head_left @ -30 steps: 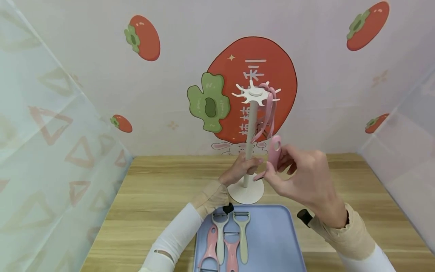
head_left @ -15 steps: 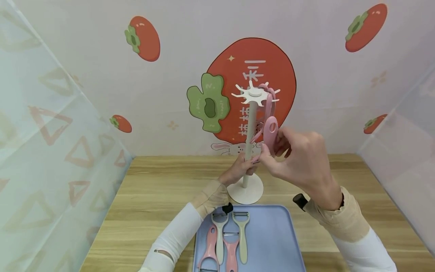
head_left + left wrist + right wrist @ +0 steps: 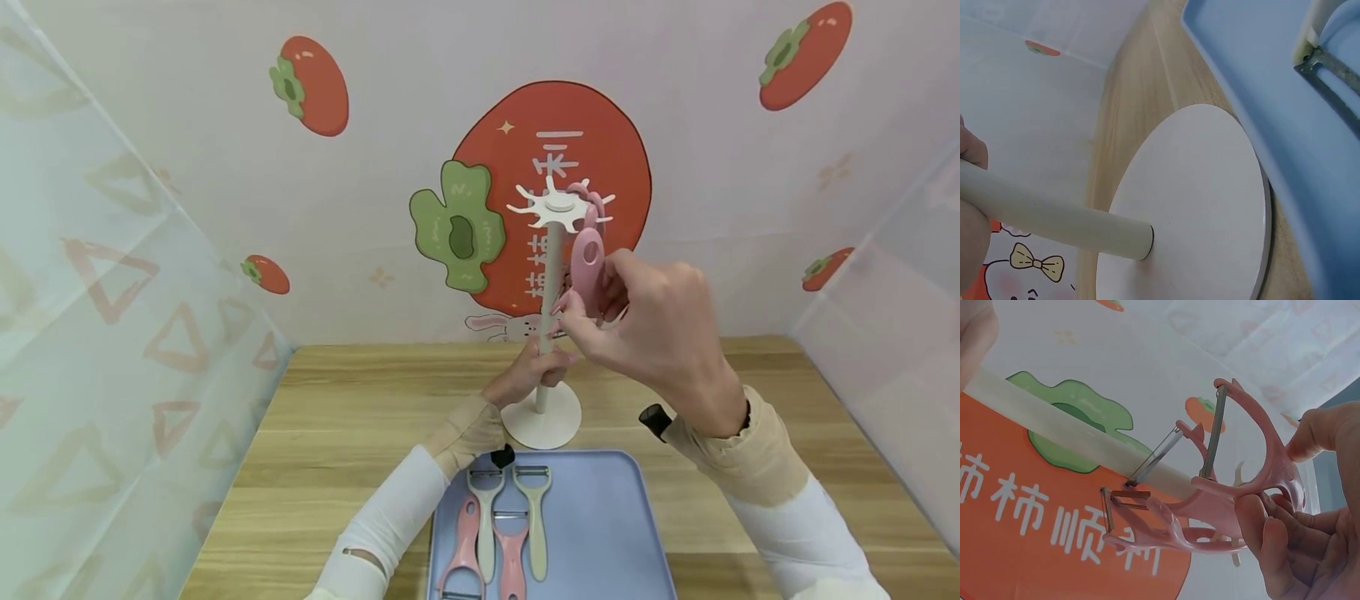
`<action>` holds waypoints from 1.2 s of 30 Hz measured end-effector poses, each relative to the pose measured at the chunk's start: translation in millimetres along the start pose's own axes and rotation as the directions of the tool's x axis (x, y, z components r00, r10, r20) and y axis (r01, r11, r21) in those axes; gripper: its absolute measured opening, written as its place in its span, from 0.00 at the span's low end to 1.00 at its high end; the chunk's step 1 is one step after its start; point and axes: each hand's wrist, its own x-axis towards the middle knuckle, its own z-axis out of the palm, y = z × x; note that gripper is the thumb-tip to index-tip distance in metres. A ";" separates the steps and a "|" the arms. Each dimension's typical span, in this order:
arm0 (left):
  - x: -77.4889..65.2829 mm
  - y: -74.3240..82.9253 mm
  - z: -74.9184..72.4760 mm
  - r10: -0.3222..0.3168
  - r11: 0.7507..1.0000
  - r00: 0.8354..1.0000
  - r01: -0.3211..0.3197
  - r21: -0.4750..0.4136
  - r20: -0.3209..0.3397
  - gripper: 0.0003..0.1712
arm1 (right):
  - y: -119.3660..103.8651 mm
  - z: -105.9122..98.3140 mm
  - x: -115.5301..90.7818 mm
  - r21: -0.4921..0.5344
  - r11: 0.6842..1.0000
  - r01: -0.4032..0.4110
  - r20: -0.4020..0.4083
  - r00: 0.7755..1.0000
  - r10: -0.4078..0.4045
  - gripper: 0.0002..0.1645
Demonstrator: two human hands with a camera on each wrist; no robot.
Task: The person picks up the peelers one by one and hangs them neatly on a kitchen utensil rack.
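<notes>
A white stand (image 3: 553, 258) with a ring of hooks (image 3: 558, 204) at its top rises from a round base (image 3: 542, 425). My left hand (image 3: 527, 372) grips its pole low down. Between thumb and fingers, my right hand (image 3: 660, 325) pinches a pink peeler (image 3: 587, 260), its holed handle end up, just below the hooks on the right side. Other pink peelers (image 3: 1179, 534) hang from the stand; in the head view the held one largely hides them. The right wrist view shows the held peeler's blade (image 3: 1215, 432) beside their blades.
A blue tray (image 3: 607, 525) lies in front of the base. On it are pink peelers (image 3: 513, 554) and pale green peelers (image 3: 537, 533), several in all. Behind the wooden table (image 3: 360, 417) stands a printed wall (image 3: 405, 108).
My right hand has raised the pink peeler and brought it left, from beside the pole to just under the hooks. My left hand keeps its grip on the pole.
</notes>
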 end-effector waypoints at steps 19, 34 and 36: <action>-1.9 -2.2 -1.5 -0.037 0.998 0.999 0.038 0.050 -0.016 0.29 | -0.2 6.9 15.4 -0.004 1.000 -0.018 0.011 1.000 0.018 0.15; -2.6 -1.1 -0.6 -0.044 0.999 0.999 0.044 0.021 -0.014 0.27 | 2.6 12.4 14.2 -0.013 0.999 -0.044 0.054 0.998 0.045 0.16; -2.5 -0.7 -1.0 -0.041 0.999 0.999 0.041 0.021 -0.010 0.27 | 2.7 12.6 13.8 -0.013 0.999 -0.043 0.054 0.998 0.044 0.16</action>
